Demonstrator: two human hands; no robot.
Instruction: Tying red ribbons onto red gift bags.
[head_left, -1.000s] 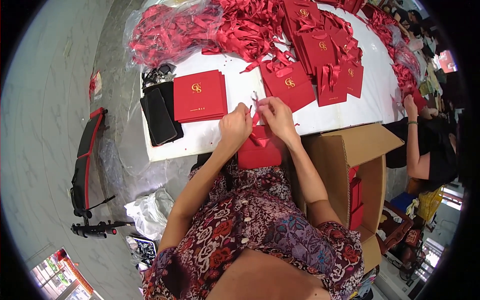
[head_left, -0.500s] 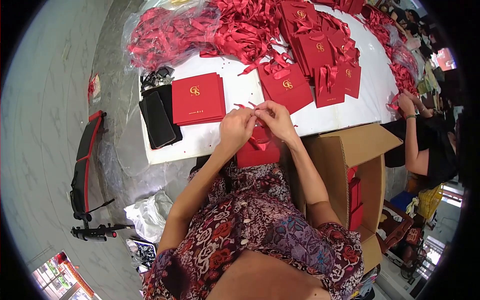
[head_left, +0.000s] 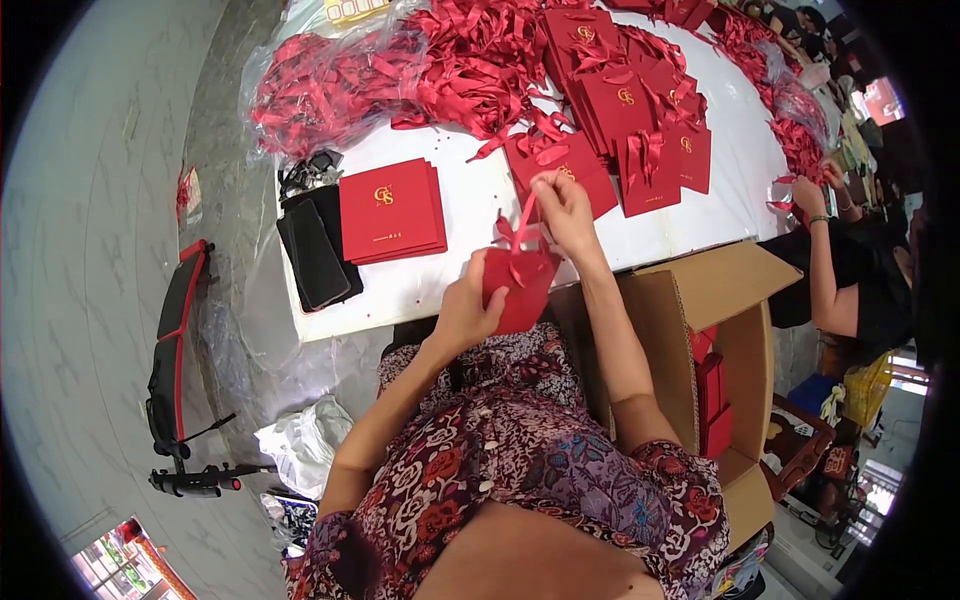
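Left hand (head_left: pixel 466 312) grips a small red bag (head_left: pixel 525 303) — right hand (head_left: pixel 570 220), at its one o'clock, pinches the upright ribbon (head_left: pixel 522 226).

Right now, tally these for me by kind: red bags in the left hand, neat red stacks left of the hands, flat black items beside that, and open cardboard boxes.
Red ribboned bag in the left hand: 1
Neat red stack: 1
Flat black items: 2
Open cardboard box: 1
Total: 5

a head-worn fisheye looks steeply down from above the nearby hands (head_left: pixel 466 308) and table (head_left: pixel 468 205).
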